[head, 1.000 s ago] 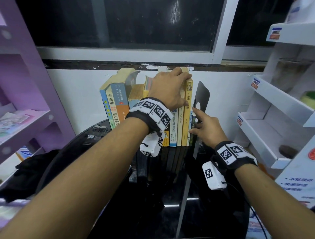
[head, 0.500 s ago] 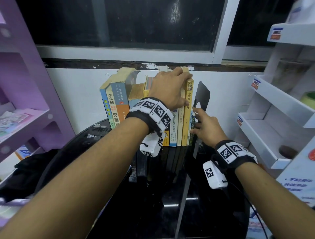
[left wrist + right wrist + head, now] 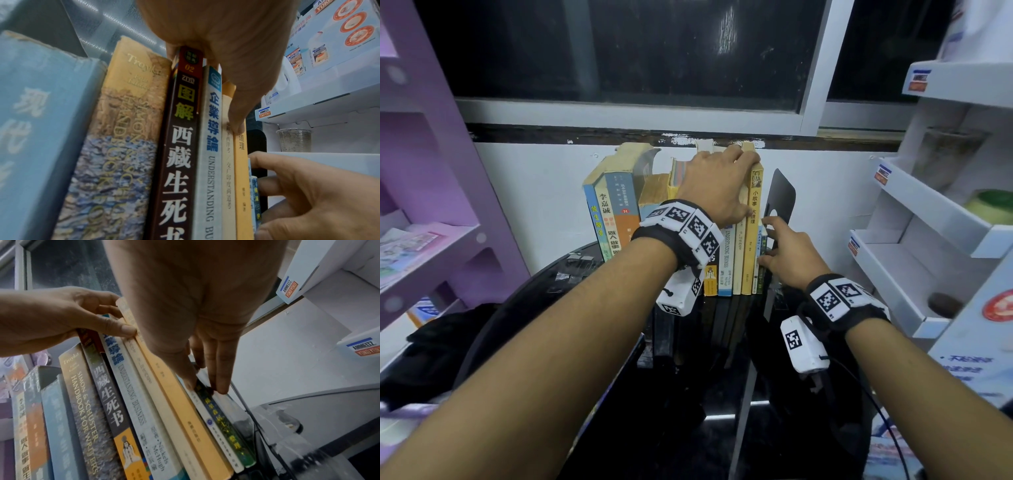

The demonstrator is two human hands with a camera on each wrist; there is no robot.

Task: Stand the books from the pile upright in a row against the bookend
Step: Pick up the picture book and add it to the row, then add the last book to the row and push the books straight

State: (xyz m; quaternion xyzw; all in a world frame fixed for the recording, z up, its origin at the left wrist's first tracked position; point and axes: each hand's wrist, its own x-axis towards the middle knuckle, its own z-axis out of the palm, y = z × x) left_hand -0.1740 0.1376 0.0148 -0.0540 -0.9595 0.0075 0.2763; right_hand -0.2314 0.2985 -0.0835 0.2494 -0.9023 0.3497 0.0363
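A: Item one, far left of the grip: purple shelf unit [image 3: 431, 192]. Then the row of books [image 3: 613, 219] standing on the black table [image 3: 722, 428].

B: Condition of the row?

A: The leftmost volumes lean; from the dark-spined book [image 3: 180, 129] rightward, upright, spines touching.

B: Left hand?

A: Left hand [image 3: 717, 186] lies over the tops of the middle books, fingers curled over their upper edges, thumb pressed on the tall yellow book [image 3: 753, 240]. It holds that group.

B: Right of that grip?

A: Short thin books [image 3: 222, 418], then the black bookend [image 3: 780, 198], upright, just beside them. Right hand [image 3: 787, 253]: fingers straight, tips touching the tops of the short books beside the bookend, gripping nothing.

B: Far right?

A: White display shelf [image 3: 928, 212].
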